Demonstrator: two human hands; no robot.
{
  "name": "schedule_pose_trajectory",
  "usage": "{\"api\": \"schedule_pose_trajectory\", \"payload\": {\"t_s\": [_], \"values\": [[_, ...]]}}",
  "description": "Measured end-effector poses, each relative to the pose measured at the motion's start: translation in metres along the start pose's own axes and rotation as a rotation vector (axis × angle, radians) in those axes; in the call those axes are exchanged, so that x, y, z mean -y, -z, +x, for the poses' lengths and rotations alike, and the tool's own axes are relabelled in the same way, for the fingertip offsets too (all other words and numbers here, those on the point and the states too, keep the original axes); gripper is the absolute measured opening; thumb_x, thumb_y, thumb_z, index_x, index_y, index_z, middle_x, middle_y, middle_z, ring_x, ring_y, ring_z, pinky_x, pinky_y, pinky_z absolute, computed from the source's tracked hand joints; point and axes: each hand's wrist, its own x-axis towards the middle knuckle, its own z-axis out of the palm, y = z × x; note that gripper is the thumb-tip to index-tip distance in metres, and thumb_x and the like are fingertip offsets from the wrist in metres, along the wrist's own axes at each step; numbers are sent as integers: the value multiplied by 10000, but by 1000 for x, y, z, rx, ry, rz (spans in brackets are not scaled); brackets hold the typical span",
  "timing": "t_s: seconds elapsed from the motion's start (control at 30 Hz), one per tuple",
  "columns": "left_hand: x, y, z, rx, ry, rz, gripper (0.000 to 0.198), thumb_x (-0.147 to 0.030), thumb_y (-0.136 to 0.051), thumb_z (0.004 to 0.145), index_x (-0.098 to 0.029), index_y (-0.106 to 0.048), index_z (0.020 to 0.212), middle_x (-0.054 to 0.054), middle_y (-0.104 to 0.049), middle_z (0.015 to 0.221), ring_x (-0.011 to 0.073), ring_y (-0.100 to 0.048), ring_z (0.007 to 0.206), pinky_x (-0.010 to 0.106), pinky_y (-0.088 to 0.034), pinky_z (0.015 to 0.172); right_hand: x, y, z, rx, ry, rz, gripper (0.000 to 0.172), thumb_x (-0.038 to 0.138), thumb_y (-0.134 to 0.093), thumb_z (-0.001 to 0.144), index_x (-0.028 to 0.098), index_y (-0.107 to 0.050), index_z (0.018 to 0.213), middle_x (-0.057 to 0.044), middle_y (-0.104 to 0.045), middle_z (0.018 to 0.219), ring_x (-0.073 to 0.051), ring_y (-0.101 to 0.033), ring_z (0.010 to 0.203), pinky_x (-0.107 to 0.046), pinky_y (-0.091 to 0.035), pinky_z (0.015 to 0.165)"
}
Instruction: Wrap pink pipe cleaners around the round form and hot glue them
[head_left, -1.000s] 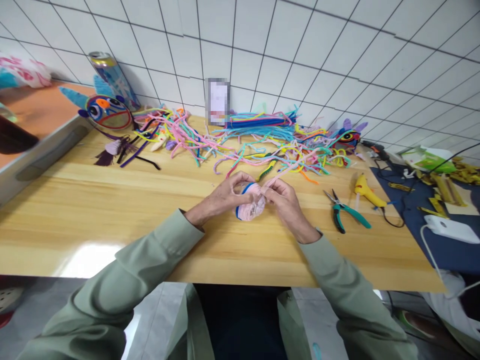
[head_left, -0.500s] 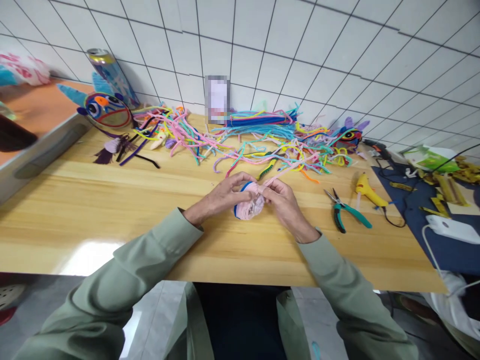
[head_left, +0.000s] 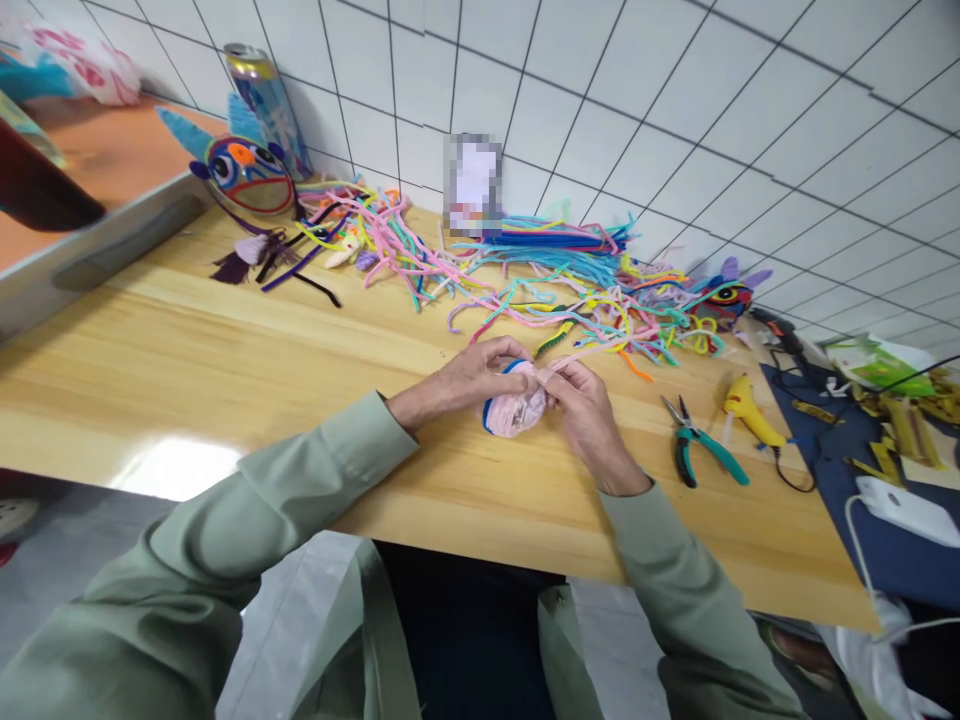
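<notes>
A round pink coil of pipe cleaner with a dark blue edge is held just above the wooden table. My left hand grips its upper left side, thumb across the front and fingers behind. At the coil's upper right, my right hand pinches a pink pipe cleaner whose free length runs off to the upper right. The middle of the coil looks whitish and cannot be made out clearly. Behind the hands lies a spread of loose pipe cleaners in many colours, with yellow-green handled pliers partly under them.
Teal-handled pliers and a yellow glue gun lie at the right. A bird-like mask ornament and a can stand at the left. A phone leans on the tiled wall. A white power strip is at far right.
The camera view has tilted and turned slightly, shifting the whole scene. Both hands keep the same hold on the pink coil and the strand, with barely any movement relative to each other.
</notes>
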Motion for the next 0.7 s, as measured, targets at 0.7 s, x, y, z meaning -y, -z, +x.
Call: {"api": "schedule_pose_trajectory", "payload": {"t_s": [0.7], "values": [[-15,0,-11,17,-54,459,432,-568,-639,878,-216,-731,1111,54,-774,1099,264,-707,991,373,-586,896,-48,209,-85,-523,8,-1374,587,603,-657,967,98,-692,1264,-300,-751,1237,-437,-663,1205,-575,-513,1050]]}}
